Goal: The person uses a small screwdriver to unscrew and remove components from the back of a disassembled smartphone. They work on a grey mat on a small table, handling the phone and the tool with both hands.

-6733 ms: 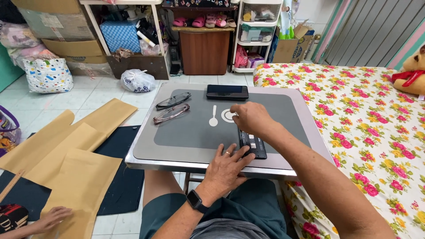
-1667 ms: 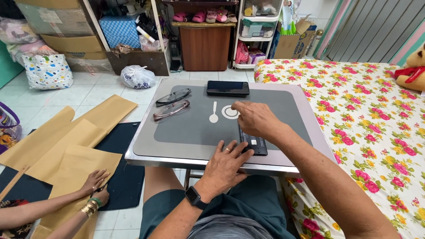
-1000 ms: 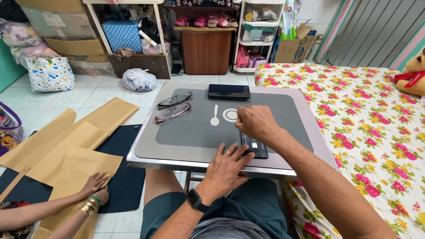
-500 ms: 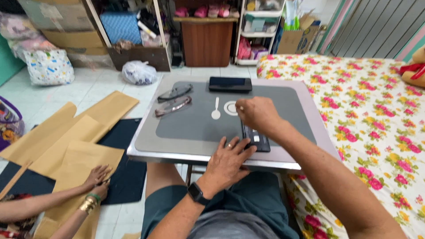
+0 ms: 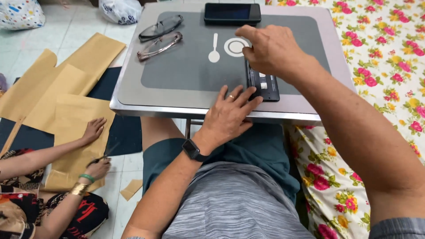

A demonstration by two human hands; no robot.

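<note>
A black cassette (image 5: 264, 85) lies flat on the tray table (image 5: 133, 95), near its front edge and right of centre, half on the dark mat (image 5: 186, 66) and half on the grey border. The left hand (image 5: 228, 117) rests palm down over the table's front edge, fingers spread, with the fingertips touching the cassette's lower left corner; it pins rather than grips. A ring sits on one finger and a black watch (image 5: 193, 149) is on the wrist. The right hand (image 5: 270, 49) hovers over the cassette's far end, fingers curled and drawn together, index finger pointing left; whether it pinches anything cannot be told, since the hand hides what is under it.

Just left of the right hand, a white spoon-and-ring mark (image 5: 228, 48) is printed on the mat. Beyond it, at the table's far edge, lies a dark phone (image 5: 232, 12). Two pairs of glasses (image 5: 159, 37) lie side by side at the far left of the mat, well apart from the cassette.

To the right is a bedsheet (image 5: 389, 57) (white with red and pink flowers). On the tiled floor to the left lie brown paper sheets (image 5: 57, 102) over dark cloth, where another person's hands (image 5: 94, 130) press on the paper, one holding scissors (image 5: 106, 156).
</note>
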